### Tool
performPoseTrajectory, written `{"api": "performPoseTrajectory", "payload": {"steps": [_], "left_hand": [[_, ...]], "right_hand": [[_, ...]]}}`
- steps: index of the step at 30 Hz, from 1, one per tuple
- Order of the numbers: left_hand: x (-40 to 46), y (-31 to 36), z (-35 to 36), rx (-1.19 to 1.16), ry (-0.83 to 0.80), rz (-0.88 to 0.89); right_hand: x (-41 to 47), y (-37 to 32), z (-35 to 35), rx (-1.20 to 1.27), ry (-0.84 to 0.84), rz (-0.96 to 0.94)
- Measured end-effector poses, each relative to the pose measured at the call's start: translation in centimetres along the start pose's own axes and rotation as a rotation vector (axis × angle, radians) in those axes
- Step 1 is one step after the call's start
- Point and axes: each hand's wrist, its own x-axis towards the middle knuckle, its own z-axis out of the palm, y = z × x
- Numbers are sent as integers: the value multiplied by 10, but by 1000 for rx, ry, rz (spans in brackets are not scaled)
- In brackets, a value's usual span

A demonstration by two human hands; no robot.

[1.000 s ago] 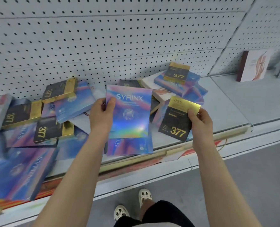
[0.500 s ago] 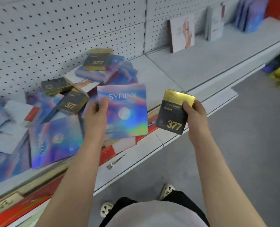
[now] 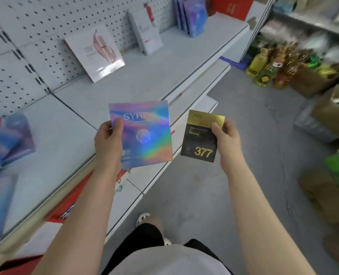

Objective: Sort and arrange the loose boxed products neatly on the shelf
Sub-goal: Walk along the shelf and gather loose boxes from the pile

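Note:
My left hand grips a square holographic box marked SYRINX by its left edge, held over the shelf's front edge. My right hand holds a smaller black and gold box marked 377 by its right side, out over the grey floor. The grey shelf runs from lower left to upper right under a pegboard back wall. A blurred heap of holographic boxes lies at the far left of the shelf.
A white box with a pink hand picture leans on the pegboard. Further along stand a white box and upright holographic boxes. Cardboard cartons and bottles crowd the floor at right.
The view has swung right along the shelf. The pile of loose boxes slid to the far left edge, and both hands carried their boxes along, still held the same way.

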Motion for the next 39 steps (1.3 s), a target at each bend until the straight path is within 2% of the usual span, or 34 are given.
{"api": "performPoseTrajectory", "payload": {"steps": [4, 15, 20, 25, 31, 39], "left_hand": [[37, 12, 71, 2, -42, 26], [171, 65, 275, -30, -203, -44], [212, 81, 365, -23, -228, -10], [257, 96, 457, -50, -136, 17], [301, 120, 552, -49, 25, 33], [355, 140, 621, -16, 225, 87]], "right_hand": [[65, -11, -14, 50, 61, 28], [263, -76, -35, 83, 172, 30], [352, -99, -53, 90, 203, 26], [464, -130, -65, 60, 139, 13], [608, -181, -75, 6, -15, -11], [764, -221, -30, -94, -202, -81]]}}
